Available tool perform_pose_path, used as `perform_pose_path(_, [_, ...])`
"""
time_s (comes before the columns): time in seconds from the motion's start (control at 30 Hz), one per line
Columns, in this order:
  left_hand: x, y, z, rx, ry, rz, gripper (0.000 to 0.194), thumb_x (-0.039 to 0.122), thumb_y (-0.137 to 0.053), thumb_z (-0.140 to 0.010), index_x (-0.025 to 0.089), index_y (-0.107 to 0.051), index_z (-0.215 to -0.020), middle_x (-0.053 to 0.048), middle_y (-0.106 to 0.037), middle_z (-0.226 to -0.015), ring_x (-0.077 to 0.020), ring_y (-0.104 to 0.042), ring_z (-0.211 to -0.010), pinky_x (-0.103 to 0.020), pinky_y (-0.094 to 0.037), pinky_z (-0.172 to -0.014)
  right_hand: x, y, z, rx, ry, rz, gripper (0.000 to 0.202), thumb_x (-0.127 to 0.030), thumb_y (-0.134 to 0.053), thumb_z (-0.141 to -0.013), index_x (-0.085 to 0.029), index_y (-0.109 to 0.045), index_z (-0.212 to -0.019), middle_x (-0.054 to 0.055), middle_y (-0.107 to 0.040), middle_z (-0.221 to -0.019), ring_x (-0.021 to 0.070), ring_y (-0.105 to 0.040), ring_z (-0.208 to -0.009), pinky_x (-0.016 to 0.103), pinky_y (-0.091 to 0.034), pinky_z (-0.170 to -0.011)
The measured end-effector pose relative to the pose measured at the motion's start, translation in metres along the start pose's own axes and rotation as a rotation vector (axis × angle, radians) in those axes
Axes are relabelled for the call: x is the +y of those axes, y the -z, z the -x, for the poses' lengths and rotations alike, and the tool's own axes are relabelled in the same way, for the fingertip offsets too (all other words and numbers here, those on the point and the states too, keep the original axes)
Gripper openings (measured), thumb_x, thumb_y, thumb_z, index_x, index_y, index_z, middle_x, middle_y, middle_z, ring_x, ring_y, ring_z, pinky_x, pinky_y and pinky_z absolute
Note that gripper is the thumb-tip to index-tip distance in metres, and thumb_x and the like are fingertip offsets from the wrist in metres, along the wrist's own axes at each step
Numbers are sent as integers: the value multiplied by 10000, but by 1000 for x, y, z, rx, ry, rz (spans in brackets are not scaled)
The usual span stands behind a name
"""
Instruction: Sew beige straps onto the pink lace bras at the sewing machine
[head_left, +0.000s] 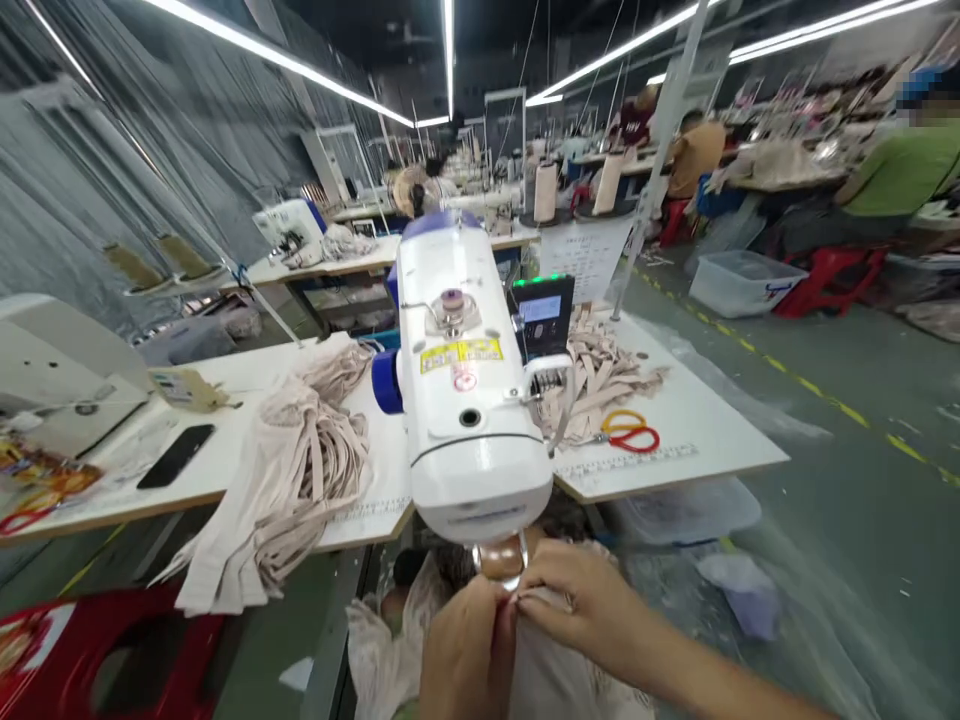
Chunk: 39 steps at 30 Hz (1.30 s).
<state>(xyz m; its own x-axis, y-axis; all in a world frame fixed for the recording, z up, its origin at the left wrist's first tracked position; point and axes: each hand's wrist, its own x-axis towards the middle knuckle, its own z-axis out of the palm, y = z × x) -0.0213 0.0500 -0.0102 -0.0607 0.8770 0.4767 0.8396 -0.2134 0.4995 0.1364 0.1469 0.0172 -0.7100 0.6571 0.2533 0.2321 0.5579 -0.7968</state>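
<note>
Both of my hands are close together just below the head of a white sewing machine (472, 400). My left hand (466, 645) is closed, with thumb and fingers pinching a piece of pale beige fabric (551, 670). From the right, my right hand (581, 600) pinches the same fabric, its fingertips almost touching the left ones. The fabric hangs down below my hands. Right behind my fingertips is the shiny metal and brownish end of the machine (501, 560). The exact edge between my fingers is too small to make out.
A pile of beige fabric strips (300, 470) hangs over the left table edge beside a black phone (176, 456). More strips (600, 370) and red-and-yellow-handled scissors (630, 432) lie on the right. A red stool (112, 650) stands lower left. Co-workers sit farther back.
</note>
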Motion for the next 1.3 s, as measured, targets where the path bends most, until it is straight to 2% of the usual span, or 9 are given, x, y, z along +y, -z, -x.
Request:
perform_pose_path(0.3, [-5, 16, -17, -77, 176, 132, 194, 277, -487, -956, 223, -652, -870, 23, -682, -649, -120, -637, -537, -201, -439, -508, -19, 20, -43, -248, -61, 74, 169, -132, -568, -701, -179, -493, -557, -43, -486, -526, 98, -425, -509, 244, -283, -508])
perform_pose_path(0.37, [-9, 18, -17, -57, 98, 33, 166, 271, -506, -952, 201, -651, -992, 28, -669, -621, -114, -613, -492, -200, -417, -481, -15, 21, -46, -264, -50, 137, 192, -179, -573, -741, -184, -508, -561, -33, -503, -536, 111, -447, -535, 241, -300, -531])
perform_pose_path(0.53, [-32, 19, -10, 30, -363, -204, 305, 112, -455, -937, 189, -598, -1196, -3, -666, -689, -135, -626, -605, -225, -439, -564, -7, 18, -48, -288, -101, 158, 199, -239, -545, -804, -185, -558, -613, 1, -564, -606, 138, -475, -602, 255, -319, -603])
perform_pose_path(0.73, [-39, 25, -13, -35, -458, -359, 352, 98, -427, -936, 183, -537, -1259, 7, -626, -694, -142, -583, -604, -246, -422, -558, -17, 22, -49, -322, -122, 269, 224, -189, -512, -805, -185, -495, -582, -30, -457, -538, 111, -344, -521, 271, -246, -567])
perform_pose_path(0.87, [-22, 29, -20, -119, -375, -482, 314, 110, -348, -951, 184, -572, -1159, 33, -526, -570, -141, -485, -474, -267, -300, -443, -5, 10, -29, -110, 15, 336, 155, -250, -531, -901, -188, -665, -852, 50, -627, -816, 186, -546, -761, 289, -384, -689])
perform_pose_path(0.97, [-11, 31, -21, -199, -282, -499, 300, 123, -328, -952, 182, -579, -1104, 31, -517, -556, -135, -458, -445, -280, -212, -409, 8, -4, -8, 167, 193, 454, 202, -270, -539, -941, -226, -688, -1071, 114, -613, -1048, 263, -531, -1036, 385, -414, -873])
perform_pose_path(1.07, [-16, 33, -22, -226, -287, -430, 301, 137, -335, -959, 171, -540, -1176, 33, -536, -575, -136, -473, -464, -274, -240, -421, 13, -14, 2, 292, 245, 482, 226, -197, -545, -925, -262, -714, -1060, 94, -601, -1023, 247, -528, -1019, 400, -419, -893])
perform_pose_path(1.17, [-34, 36, -28, -244, -470, -377, 370, 72, -337, -931, 173, -500, -1247, 38, -526, -588, -140, -471, -479, -275, -265, -440, 11, -15, 1, 313, 205, 483, 226, -174, -540, -908, -253, -736, -986, 66, -600, -876, 209, -545, -875, 360, -442, -810])
perform_pose_path(1.3, [-47, 38, -40, -264, -632, -398, 377, 33, -353, -899, 186, -526, -1196, 36, -520, -587, -150, -470, -474, -295, -251, -444, 15, -19, 5, 188, 53, 261, 209, -204, -497, -934, -232, -669, -1048, 45, -609, -847, 167, -581, -777, 290, -459, -674])
